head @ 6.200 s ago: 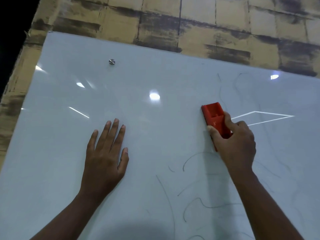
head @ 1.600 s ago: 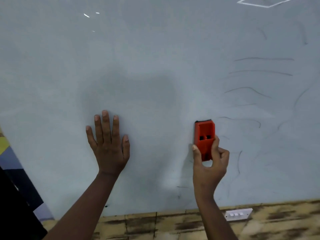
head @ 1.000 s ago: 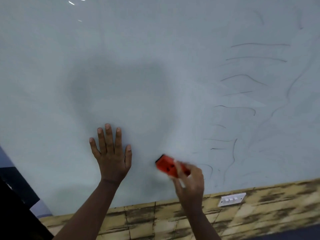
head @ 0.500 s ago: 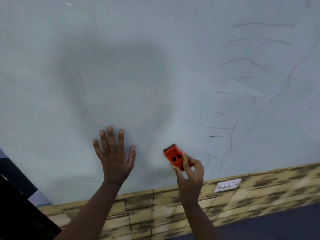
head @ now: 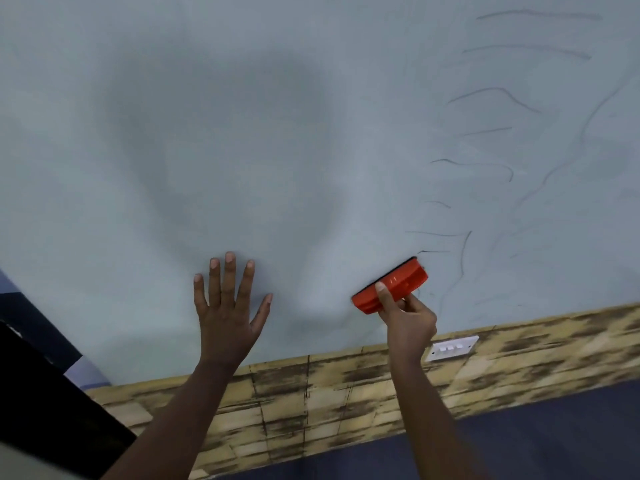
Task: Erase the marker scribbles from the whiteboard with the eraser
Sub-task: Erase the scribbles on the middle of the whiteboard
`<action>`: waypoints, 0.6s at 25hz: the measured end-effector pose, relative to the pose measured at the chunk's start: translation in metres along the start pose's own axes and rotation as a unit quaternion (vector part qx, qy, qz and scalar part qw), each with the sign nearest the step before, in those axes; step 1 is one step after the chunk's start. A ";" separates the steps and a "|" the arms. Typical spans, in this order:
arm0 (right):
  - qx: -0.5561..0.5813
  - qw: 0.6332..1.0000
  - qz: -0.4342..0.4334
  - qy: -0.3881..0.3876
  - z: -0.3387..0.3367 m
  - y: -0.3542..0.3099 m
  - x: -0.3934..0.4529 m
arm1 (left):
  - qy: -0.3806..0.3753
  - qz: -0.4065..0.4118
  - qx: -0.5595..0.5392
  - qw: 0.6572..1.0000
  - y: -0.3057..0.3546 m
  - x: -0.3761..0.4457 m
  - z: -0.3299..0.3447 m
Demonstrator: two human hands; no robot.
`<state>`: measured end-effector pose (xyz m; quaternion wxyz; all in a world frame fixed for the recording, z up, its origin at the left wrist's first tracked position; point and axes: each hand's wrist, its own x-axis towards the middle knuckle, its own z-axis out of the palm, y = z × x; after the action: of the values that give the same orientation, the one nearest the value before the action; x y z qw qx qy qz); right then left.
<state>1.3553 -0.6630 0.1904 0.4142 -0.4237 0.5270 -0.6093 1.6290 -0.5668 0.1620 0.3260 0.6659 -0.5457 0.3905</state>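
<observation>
While the left hand is lying flat against the lower part of the whiteboard, its fingers are pointing upward, straight and slightly spread, with the thumb angled out to the right and nothing held in it. Its forearm is rising from the bottom left of the view toward the board. The right hand is reaching up from the bottom right, its forearm running almost parallel to the other, and it is gripping the red eraser near that tool's lower left end, the thumb lying across the red back and the other fingers curling round the underside. The eraser is sitting against the board low down, tilted so that its right end is higher than its left, with a dark strip showing along its upper edge. Thin marker scribbles are spreading over the board to the right of the eraser and above it, the nearest strokes lying just beside its raised end. A white switch plate is sitting on the brick-patterned wall under the board, just beside the right wrist.
</observation>
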 end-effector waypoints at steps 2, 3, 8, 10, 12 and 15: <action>0.056 0.996 0.063 0.005 0.009 0.008 -0.011 | -0.020 0.015 0.006 1.000 -0.004 -0.013 -0.001; 0.082 0.991 0.107 0.009 0.014 0.018 -0.019 | -0.026 0.022 0.011 0.999 -0.005 -0.020 0.000; 0.185 0.908 0.375 -0.031 0.034 0.084 -0.068 | -0.035 0.067 0.036 0.996 -0.023 -0.030 -0.003; 0.212 0.872 0.439 -0.037 0.040 0.107 -0.079 | -0.039 0.084 0.046 0.995 -0.030 -0.031 -0.006; 0.234 0.853 0.464 -0.050 0.040 0.120 -0.082 | -0.044 0.090 0.045 0.994 -0.033 -0.033 -0.009; 0.244 0.846 0.467 -0.077 0.034 0.115 -0.076 | -0.051 0.105 0.043 0.992 -0.039 -0.034 -0.016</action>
<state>1.4170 -0.6128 0.0727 0.7793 -0.0583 0.4629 -0.4183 1.6611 -0.5298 0.1398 0.2260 0.6373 -0.6112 0.4113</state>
